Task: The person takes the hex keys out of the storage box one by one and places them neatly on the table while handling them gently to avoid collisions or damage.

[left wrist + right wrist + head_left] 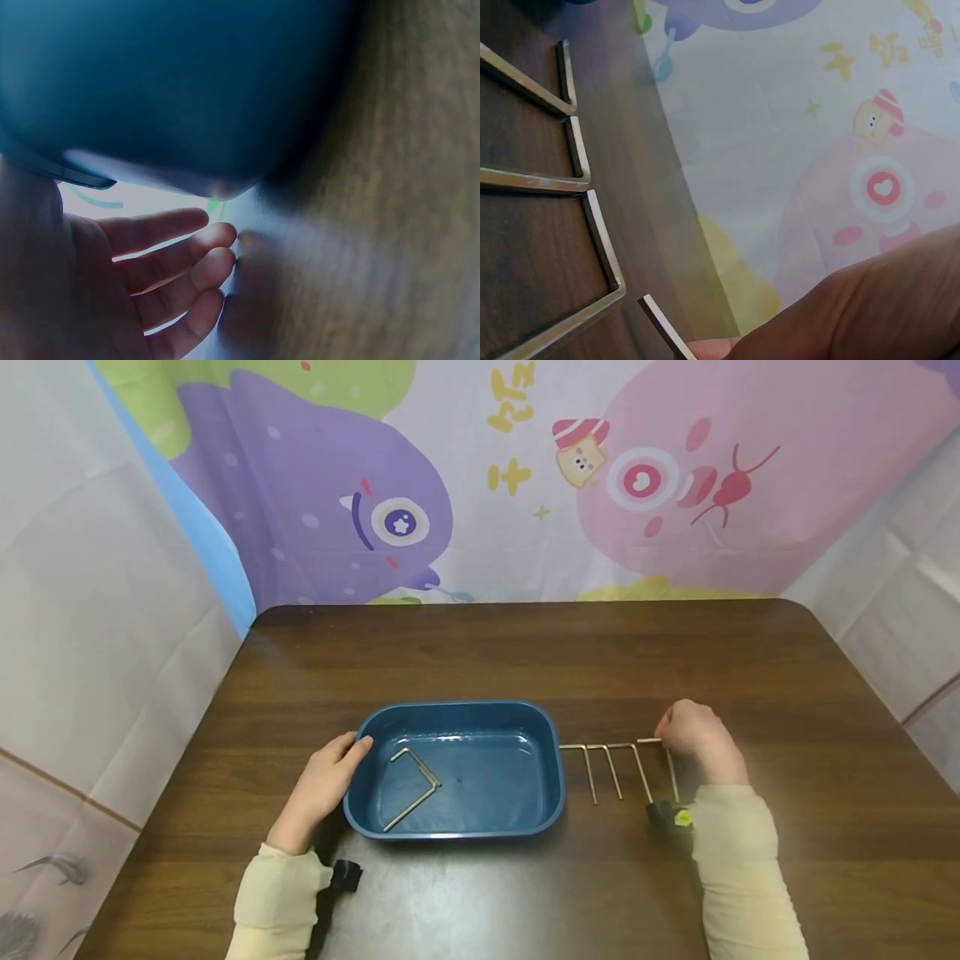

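My left hand (321, 783) is at the left end of a blue plastic tray (453, 836). Its thumb lies over the rim, and in the left wrist view the four fingers (176, 255) extend loosely outside the wall. Two brass-coloured hex keys lie inside the tray, one upper (406, 750) and one lower (409, 811), their ends meeting. Right of the tray, my right hand (701, 735) pinches an L-shaped hex key (672, 777) near its bend. Its short arm sticks out leftward, seen as a hex key end (662, 321) in the right wrist view. The right fingertips are mostly hidden.
Three more hex keys, left (589, 777), middle (612, 774) and right (642, 774), lie in a row on the brown wooden table (480, 652). A cartoon-printed cloth (517, 527) hangs behind the table's far edge. Pale sheets flank both sides.
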Action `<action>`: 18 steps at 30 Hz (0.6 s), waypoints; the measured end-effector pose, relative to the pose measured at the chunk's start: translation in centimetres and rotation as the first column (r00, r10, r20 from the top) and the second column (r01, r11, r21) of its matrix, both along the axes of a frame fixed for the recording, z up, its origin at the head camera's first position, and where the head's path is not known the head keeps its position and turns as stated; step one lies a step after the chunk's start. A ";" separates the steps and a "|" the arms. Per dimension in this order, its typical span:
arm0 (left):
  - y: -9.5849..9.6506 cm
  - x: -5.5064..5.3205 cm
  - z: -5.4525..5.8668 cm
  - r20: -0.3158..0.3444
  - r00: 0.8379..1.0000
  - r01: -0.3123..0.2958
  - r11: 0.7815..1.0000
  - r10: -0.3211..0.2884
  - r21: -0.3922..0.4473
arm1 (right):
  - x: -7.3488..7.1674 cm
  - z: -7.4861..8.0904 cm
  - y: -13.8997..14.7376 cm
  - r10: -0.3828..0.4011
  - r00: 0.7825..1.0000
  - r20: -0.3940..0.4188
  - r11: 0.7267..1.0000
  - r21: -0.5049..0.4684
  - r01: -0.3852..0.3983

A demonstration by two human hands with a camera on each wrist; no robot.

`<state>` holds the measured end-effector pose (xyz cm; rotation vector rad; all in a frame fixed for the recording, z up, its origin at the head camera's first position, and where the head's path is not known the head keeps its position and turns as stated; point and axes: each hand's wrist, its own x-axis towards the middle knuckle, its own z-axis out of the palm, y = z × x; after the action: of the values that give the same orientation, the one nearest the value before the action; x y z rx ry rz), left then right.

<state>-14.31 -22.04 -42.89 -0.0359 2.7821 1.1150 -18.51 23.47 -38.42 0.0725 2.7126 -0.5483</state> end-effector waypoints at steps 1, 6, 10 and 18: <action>0.0 0.0 0.0 0.001 1.000 0.001 1.000 -0.001 0.000 | 0.0 -0.1 0.0 0.000 1.000 0.002 1.000 0.003 0.000; 0.0 0.0 0.1 0.009 1.000 0.002 1.000 -0.002 0.000 | -0.1 -0.3 -0.1 -0.008 1.000 0.014 1.000 0.009 0.008; 0.0 -0.1 0.1 0.012 1.000 -0.001 1.000 0.001 0.005 | -0.3 -0.6 -0.1 -0.005 1.000 0.010 1.000 0.022 0.005; 0.0 0.0 0.0 0.002 1.000 0.004 1.000 -0.004 -0.005 | -0.5 -1.1 0.1 -0.003 1.000 -0.012 0.998 0.063 0.004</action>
<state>-14.32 -22.07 -42.92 -0.0322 2.7824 1.1069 -19.06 23.54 -39.54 0.0904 2.7417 -0.4650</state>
